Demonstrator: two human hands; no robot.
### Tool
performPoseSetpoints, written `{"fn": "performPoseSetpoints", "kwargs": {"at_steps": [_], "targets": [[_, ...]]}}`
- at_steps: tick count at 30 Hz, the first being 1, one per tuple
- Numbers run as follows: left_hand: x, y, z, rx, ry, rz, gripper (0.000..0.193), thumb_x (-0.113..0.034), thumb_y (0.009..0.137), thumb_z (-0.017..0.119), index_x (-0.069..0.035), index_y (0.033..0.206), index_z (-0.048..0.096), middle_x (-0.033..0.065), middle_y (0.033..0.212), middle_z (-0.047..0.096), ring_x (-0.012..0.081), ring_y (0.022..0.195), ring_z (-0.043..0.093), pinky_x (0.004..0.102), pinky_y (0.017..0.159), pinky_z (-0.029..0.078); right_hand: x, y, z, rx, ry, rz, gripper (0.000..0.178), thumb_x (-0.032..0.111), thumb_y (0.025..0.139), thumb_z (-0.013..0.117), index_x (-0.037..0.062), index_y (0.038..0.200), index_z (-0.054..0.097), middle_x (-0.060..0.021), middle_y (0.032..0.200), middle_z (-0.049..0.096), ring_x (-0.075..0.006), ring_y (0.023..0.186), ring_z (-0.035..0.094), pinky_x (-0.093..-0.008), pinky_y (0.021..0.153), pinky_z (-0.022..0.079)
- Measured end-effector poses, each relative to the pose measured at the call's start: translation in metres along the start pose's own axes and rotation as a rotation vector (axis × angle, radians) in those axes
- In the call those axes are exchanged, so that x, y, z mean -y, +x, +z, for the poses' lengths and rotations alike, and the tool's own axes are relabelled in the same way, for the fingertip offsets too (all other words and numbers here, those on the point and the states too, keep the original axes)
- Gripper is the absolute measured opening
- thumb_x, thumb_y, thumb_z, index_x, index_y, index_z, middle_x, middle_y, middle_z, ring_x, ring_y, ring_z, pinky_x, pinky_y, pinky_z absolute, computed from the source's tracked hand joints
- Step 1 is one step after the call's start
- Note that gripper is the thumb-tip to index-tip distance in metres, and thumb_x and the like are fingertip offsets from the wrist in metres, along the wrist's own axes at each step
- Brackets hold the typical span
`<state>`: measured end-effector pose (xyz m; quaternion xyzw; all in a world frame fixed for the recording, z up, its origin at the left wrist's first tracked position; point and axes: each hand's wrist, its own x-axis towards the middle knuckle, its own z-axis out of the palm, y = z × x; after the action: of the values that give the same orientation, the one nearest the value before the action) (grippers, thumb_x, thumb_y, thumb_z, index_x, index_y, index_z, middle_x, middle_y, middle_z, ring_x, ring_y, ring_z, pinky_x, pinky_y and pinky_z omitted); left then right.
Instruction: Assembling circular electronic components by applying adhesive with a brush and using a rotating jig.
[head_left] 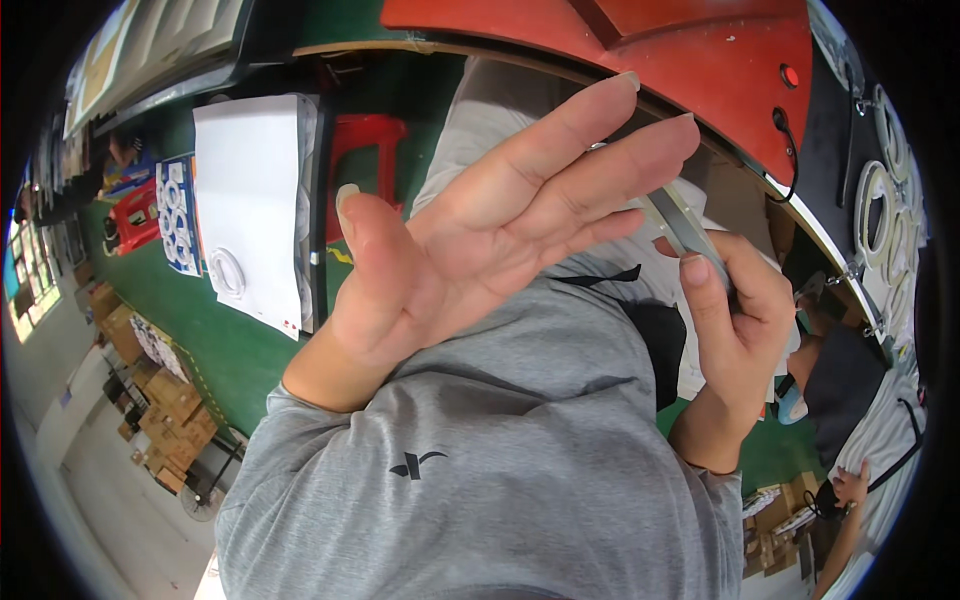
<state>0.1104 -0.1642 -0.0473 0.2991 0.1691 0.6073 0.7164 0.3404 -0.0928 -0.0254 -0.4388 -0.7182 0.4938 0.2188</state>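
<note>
My left hand (490, 215) is held up in the middle of the view, palm showing, with its fingers stretched out and its thumb apart. Nothing lies in it. At the right, my right hand (740, 315) pinches a narrow grey and whitish band (684, 226) between thumb and fingers. The band is seen nearly edge-on, and my left fingers hide its far end, so its full shape cannot be made out. The left fingertips overlap the band in view; whether they touch it is unclear.
A red panel (700, 60) with a round button (790, 76) spans the far side. Pale rings (878, 215) lie at the far right. On the left, a white sheet (250, 180) bears a white ring (226, 272), near a red stool (368, 150). Another person's hand (852, 487) shows lower right.
</note>
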Motion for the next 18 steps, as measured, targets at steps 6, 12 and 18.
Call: {"fn": "performPoseSetpoints", "kwargs": {"at_steps": [6, 12, 18], "targets": [[-0.007, 0.005, -0.012, 0.221, -0.117, -0.037, 0.111, -0.082, 0.097, 0.015, 0.001, 0.158, -0.025, 0.0329, 0.167, -0.016, 0.0447, 0.158, -0.010, 0.0520, 0.128, 0.012, -0.001, 0.000, -0.001, 0.002, 0.033, 0.010, 0.018, 0.013, 0.094, 0.075, -0.0031, 0.101, 0.075, -0.0078, 0.080, 0.072, -0.0113, 0.069, 0.063, -0.0239, 0.063, 0.046], [-0.010, 0.006, -0.012, 0.195, -0.309, -0.085, 0.106, -0.078, 0.101, 0.017, 0.000, 0.156, -0.030, 0.0293, 0.165, -0.026, 0.0411, 0.156, -0.020, 0.0516, 0.129, 0.006, -0.002, -0.001, -0.003, 0.008, 0.035, 0.024, 0.019, 0.015, 0.095, 0.074, -0.0033, 0.100, 0.075, -0.0073, 0.080, 0.071, -0.0105, 0.070, 0.062, -0.0234, 0.064, 0.045], [0.001, 0.003, -0.009, 0.144, -0.275, 0.005, 0.115, -0.087, 0.092, 0.010, 0.001, 0.163, -0.010, 0.0288, 0.171, -0.001, 0.0398, 0.160, 0.008, 0.0480, 0.128, 0.016, 0.000, 0.001, -0.002, 0.010, 0.051, 0.039, 0.020, 0.016, 0.096, 0.074, -0.0036, 0.100, 0.075, -0.0071, 0.081, 0.071, -0.0102, 0.071, 0.062, -0.0232, 0.065, 0.045]]}}
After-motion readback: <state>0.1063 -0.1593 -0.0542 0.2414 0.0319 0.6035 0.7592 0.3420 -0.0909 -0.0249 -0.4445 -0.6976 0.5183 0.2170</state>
